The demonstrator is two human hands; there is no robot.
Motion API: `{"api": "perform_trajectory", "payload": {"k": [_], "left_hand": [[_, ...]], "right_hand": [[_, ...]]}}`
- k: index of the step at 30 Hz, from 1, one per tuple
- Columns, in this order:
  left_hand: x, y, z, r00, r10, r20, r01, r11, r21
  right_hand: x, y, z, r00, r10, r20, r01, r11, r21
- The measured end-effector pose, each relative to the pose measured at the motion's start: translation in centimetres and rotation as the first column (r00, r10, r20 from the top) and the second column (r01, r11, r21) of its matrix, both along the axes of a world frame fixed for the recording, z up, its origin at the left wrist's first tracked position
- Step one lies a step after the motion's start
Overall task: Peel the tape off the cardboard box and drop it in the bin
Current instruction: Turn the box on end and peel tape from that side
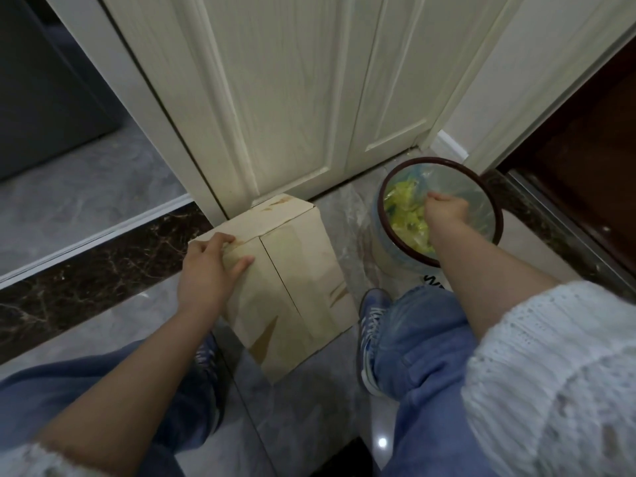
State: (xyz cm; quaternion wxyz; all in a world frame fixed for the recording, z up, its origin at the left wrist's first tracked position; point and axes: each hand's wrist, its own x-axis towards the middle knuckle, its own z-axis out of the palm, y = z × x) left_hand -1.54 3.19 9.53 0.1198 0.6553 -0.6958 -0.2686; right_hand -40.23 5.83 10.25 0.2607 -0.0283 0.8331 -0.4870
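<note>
A tan cardboard box [309, 270] stands on the floor against a white door, with a seam down its front and darker patches of tape or residue [263, 337]. My left hand [206, 273] grips its upper left corner, fingers over the top edge and thumb on the front face. My right hand [447, 210] hangs over the open round bin [430, 160], its back towards me and its fingers pointing down out of sight. No tape shows in it. The bin has a dark brown rim, a clear liner and yellow-green scraps [404, 208] inside.
The white panelled door [309, 98] and its frame rise right behind the box and the bin. My feet in blue sneakers [373, 315] flank the box on the grey marble floor. A dark stone threshold [103, 270] runs at left, and dark wood [585, 149] stands at right.
</note>
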Motion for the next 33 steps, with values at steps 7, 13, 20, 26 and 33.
{"api": "perform_trajectory", "payload": {"k": [7, 13, 20, 26, 33], "left_hand": [[0.0, 0.3, 0.2, 1.000, 0.001, -0.006, -0.001, 1.000, 0.017], [0.0, 0.7, 0.6, 1.000, -0.005, -0.008, 0.005, 1.000, 0.020], [0.3, 0.6, 0.3, 1.000, -0.009, -0.005, 0.009, 1.000, 0.011], [0.0, 0.4, 0.3, 1.000, -0.006, 0.005, 0.006, 1.000, -0.002], [0.0, 0.6, 0.5, 1.000, -0.004, -0.008, 0.004, 1.000, 0.002]], "right_hand": [[-1.1, -0.9, -1.0, 0.990, -0.139, -0.020, 0.138, 0.990, -0.040], [-1.8, -0.1, -0.6, 0.992, -0.115, -0.057, 0.117, 0.992, 0.038], [-0.5, -0.1, 0.2, 0.996, -0.089, 0.007, 0.088, 0.995, 0.040], [-0.4, -0.8, -0.1, 0.992, -0.116, 0.045, 0.116, 0.993, -0.001], [-1.2, 0.2, -0.3, 0.997, 0.048, 0.067, -0.049, 0.999, 0.019]]}}
